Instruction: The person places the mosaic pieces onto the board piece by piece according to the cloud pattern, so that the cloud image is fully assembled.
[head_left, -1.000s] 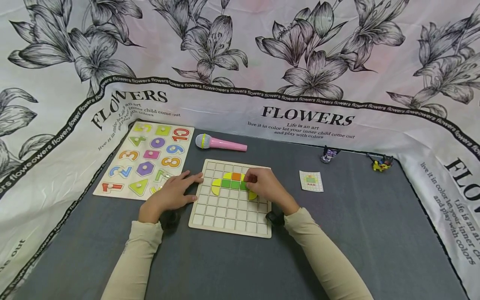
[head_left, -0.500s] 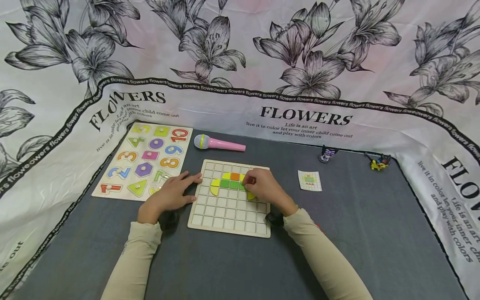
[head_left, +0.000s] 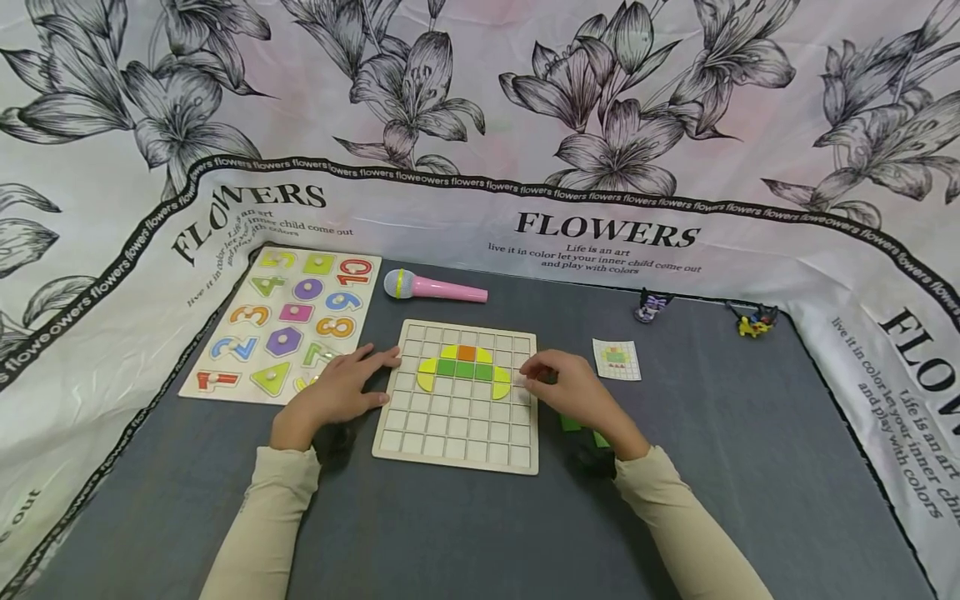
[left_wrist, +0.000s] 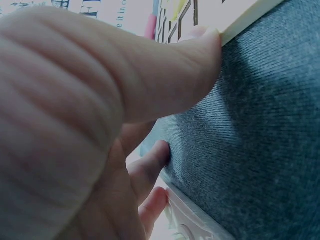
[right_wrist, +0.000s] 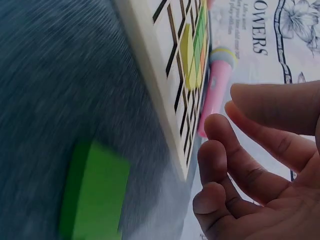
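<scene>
A wooden grid board [head_left: 455, 425] lies on the dark cloth. On it sit an orange square tile [head_left: 467, 353], a row of green square tiles [head_left: 465, 369] and several yellow curved tiles [head_left: 501, 383]. My left hand [head_left: 333, 392] has its fingers spread at the board's left edge; in the left wrist view the thumb [left_wrist: 185, 75] touches that edge. My right hand [head_left: 573, 392] hovers just past the board's right edge, fingers loosely bent, nothing held. Below it lie green blocks [head_left: 570, 423], partly hidden by the hand; one green block [right_wrist: 100, 190] shows in the right wrist view.
A number-and-shape puzzle board [head_left: 243, 392] lies at the left, partly under my left hand. Behind the grid board lies a pink toy microphone [head_left: 442, 288]. To the right are a small pattern card [head_left: 617, 360], a purple figurine [head_left: 651, 306] and a yellow figurine [head_left: 752, 323].
My right hand has left the tiles and moved right, off the board, uncovering the yellow tiles on that side and green blocks beside the board. The left hand stays in place.
</scene>
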